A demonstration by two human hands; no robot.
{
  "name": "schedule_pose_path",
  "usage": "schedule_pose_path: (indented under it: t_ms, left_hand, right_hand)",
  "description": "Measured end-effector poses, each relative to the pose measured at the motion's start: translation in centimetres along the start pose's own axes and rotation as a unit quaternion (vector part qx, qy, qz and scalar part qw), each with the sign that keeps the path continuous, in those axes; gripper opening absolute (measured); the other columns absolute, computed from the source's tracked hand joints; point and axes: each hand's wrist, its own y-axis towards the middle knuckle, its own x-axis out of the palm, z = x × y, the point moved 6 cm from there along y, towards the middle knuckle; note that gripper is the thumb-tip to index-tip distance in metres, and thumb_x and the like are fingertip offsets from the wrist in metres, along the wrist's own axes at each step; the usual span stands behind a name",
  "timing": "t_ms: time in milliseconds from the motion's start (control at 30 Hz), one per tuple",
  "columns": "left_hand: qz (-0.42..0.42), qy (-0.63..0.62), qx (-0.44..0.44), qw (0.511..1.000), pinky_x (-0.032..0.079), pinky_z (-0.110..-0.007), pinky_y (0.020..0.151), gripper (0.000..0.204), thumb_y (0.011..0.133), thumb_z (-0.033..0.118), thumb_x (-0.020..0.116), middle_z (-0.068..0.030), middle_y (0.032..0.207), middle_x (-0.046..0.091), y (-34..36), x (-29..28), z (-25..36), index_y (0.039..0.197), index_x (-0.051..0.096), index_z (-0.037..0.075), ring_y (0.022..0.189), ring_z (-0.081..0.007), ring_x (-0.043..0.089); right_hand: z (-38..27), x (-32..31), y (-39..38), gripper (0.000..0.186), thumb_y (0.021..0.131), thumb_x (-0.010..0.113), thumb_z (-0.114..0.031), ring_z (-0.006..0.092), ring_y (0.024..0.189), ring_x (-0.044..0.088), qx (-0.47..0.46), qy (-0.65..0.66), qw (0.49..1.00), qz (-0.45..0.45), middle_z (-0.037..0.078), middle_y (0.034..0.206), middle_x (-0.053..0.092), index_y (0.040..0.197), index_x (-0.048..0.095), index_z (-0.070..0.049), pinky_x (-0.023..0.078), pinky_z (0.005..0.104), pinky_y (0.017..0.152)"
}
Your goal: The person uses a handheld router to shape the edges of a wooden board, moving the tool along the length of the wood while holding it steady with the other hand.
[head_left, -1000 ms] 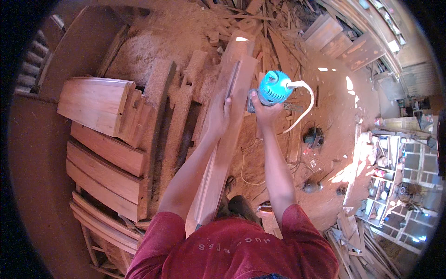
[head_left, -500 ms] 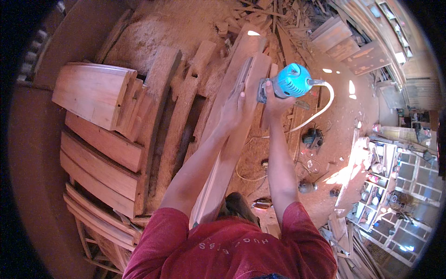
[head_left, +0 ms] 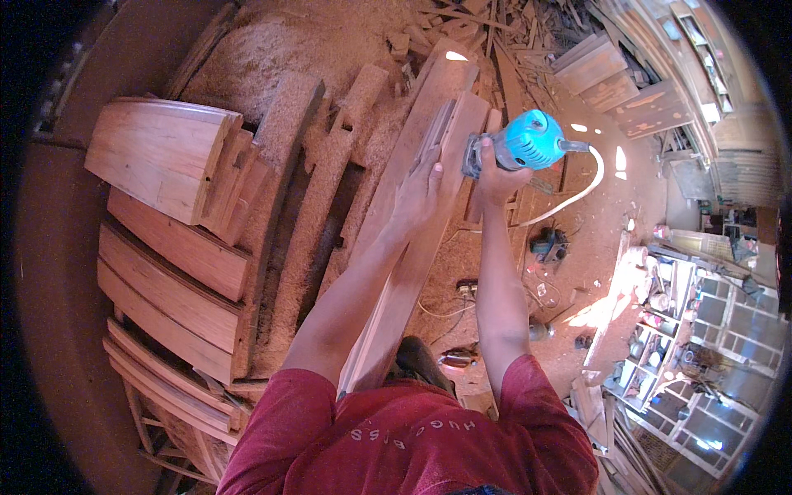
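Observation:
My right hand is wrapped around the body of a blue handheld trim router with a pale cord. Its dark base sits against the right edge of a long wooden board, near the board's far end. On the board's upper side, just left of the router, lies my left hand with its fingers stretched forward and its thumb apart. Beneath is a wider plank reaching farther out. The router's bit and the cut are hidden from view.
Curved wooden panels are stacked on the left, beside sawdust-covered beams. Wood scraps lie at the far end. A dark power tool and cords rest on the dusty floor at right, near a cluttered shelf.
The router and my right hand have shifted slightly to the right in the picture. My left hand stays on the board, also slightly farther right. The whole view has moved a little.

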Motion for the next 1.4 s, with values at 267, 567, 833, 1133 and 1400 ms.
schedule_pose_path:
  t_ms: [267, 567, 833, 1133, 1400]
  left_hand:
    - [0.0, 0.014, 0.016, 1.0, 0.032, -0.044, 0.118, 0.051, 0.108, 0.03, 0.037, -0.0249, 0.149, 0.048, 0.3, 0.0, -0.1, 0.145, 0.046, -0.004, 0.141, -0.0385, 0.043]
    - [0.005, 0.008, 0.023, 1.0, 0.032, -0.045, 0.117, 0.051, 0.108, 0.03, 0.038, -0.0251, 0.147, 0.049, 0.4, 0.0, -0.1, 0.145, 0.046, -0.004, 0.139, -0.0411, 0.043]
    - [-0.003, 0.01, 0.006, 1.0, 0.031, -0.047, 0.117, 0.051, 0.108, 0.031, 0.039, -0.0234, 0.149, 0.048, 0.4, 0.1, -0.3, 0.147, 0.045, -0.001, 0.14, -0.0425, 0.041]
    - [-0.018, 0.036, -0.019, 0.999, 0.031, -0.053, 0.116, 0.052, 0.108, 0.035, 0.038, -0.0187, 0.153, 0.044, 0.3, 0.2, -0.7, 0.15, 0.043, 0.006, 0.141, -0.0419, 0.04]
    - [-0.015, 0.069, -0.013, 0.997, 0.035, -0.044, 0.116, 0.048, 0.105, 0.024, 0.044, -0.0231, 0.149, 0.048, 0.4, 0.0, -0.1, 0.146, 0.047, -0.001, 0.139, -0.039, 0.045]
  right_hand:
    - [-0.4, 0.5, 0.3, 0.072, 0.073, 0.092, -0.028, 0.0281, 0.106, 0.062, 0.001, -0.012, 1.0, 0.019, 0.017, 0.117, 0.063, 0.123, 0.053, 0.006, 0.049, 0.0424, 0.096]
    - [-0.2, 1.0, 0.6, 0.068, 0.073, 0.091, -0.023, 0.0267, 0.106, 0.063, -0.009, 0.015, 1.0, 0.009, 0.016, 0.117, 0.063, 0.123, 0.054, 0.005, 0.049, 0.0413, 0.096]
    - [-0.6, 1.1, 0.8, 0.066, 0.074, 0.09, -0.021, 0.0269, 0.109, 0.062, -0.034, -0.011, 0.999, 0.021, 0.016, 0.118, 0.063, 0.123, 0.053, 0.005, 0.048, 0.0411, 0.098]
    - [0.2, 1.2, 0.7, 0.069, 0.076, 0.089, -0.02, 0.027, 0.111, 0.061, -0.051, -0.032, 0.997, 0.042, 0.017, 0.121, 0.06, 0.126, 0.049, 0.005, 0.047, 0.0407, 0.1]
    - [0.4, 2.3, 1.3, 0.077, 0.076, 0.089, -0.018, 0.0271, 0.114, 0.059, -0.033, 0.011, 0.998, 0.055, 0.018, 0.125, 0.058, 0.133, 0.043, 0.005, 0.047, 0.0408, 0.101]
